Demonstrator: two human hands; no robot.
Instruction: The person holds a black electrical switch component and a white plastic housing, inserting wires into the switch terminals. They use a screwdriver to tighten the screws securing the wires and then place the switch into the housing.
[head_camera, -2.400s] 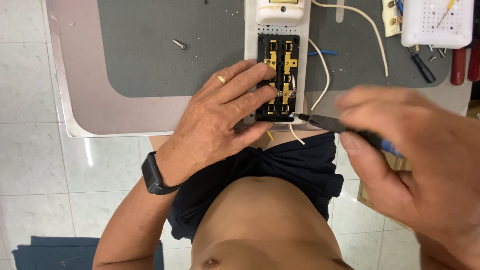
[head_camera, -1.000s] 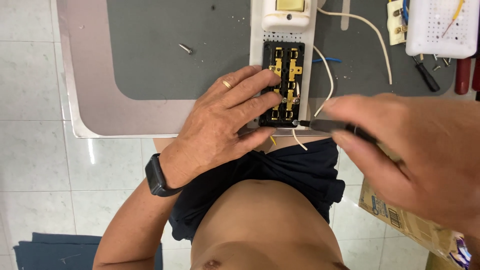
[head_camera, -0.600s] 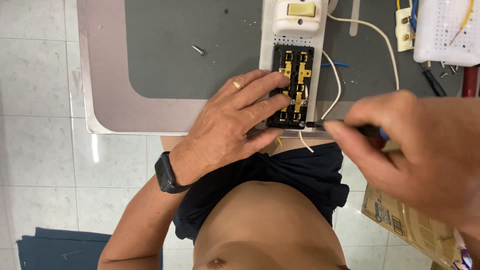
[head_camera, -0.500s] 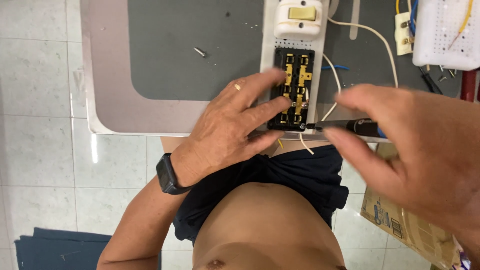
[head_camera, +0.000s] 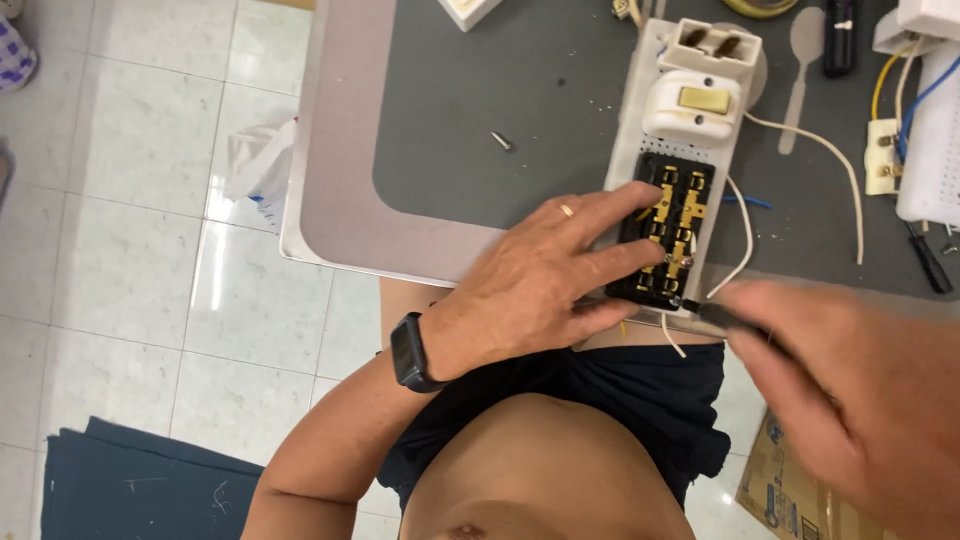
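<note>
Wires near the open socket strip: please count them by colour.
White wires: 3
Blue wires: 2
Yellow wires: 1
Total: 6

A black smartwatch (head_camera: 407, 352) on the left wrist, a gold ring (head_camera: 567, 210), dark shorts (head_camera: 600, 400), bare torso.

Grey-topped table (head_camera: 460, 90) with loose screw (head_camera: 502, 141)

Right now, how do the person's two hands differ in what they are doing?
The left hand lies flat, fingers spread, pressing on the black socket block; the right hand is closed around a dark screwdriver. The left hand looks sharp, the right hand blurred. Both meet at the block's near end.
</note>
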